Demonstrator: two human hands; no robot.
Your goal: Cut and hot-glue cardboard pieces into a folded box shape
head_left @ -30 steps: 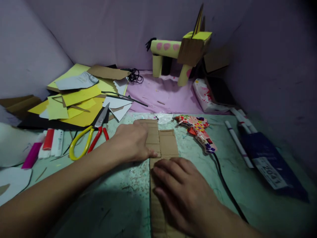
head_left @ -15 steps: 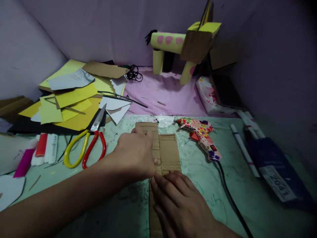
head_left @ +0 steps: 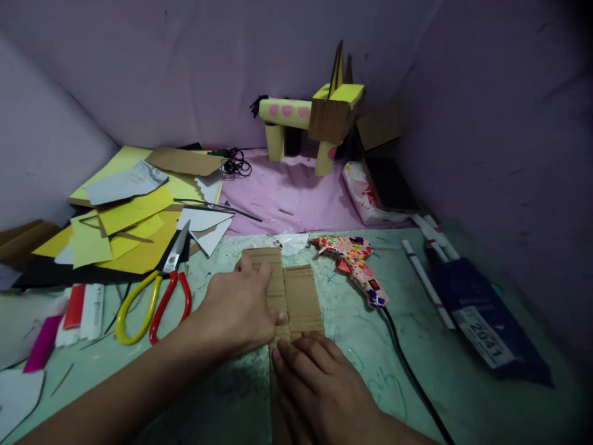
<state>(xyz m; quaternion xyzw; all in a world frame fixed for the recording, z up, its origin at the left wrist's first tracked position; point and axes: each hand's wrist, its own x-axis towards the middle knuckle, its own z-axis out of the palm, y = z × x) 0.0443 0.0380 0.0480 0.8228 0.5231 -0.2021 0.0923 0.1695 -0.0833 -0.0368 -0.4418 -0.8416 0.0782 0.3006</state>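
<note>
Legible writing is limited to the numerals "2041" on a white label on the dark blue packet point(head_left: 482, 321) at the right of the green mat point(head_left: 222, 395); print on the white markers point(head_left: 92, 312) at the left is too small to read. The cardboard strip point(head_left: 299, 296) lies flat at mid-mat, running toward the viewer, between the yellow- and red-handled scissors point(head_left: 152, 296) and the patterned glue gun point(head_left: 354, 266). The left hand point(head_left: 238, 309) reaches in from the lower left, palm down on the strip's left part, fingers extended and close together, thumb tip on the cardboard. The right hand point(head_left: 315, 389) lies palm down on the strip's near part, fingers slightly spread, tips almost touching the left thumb. Neither hand grips anything.
</note>
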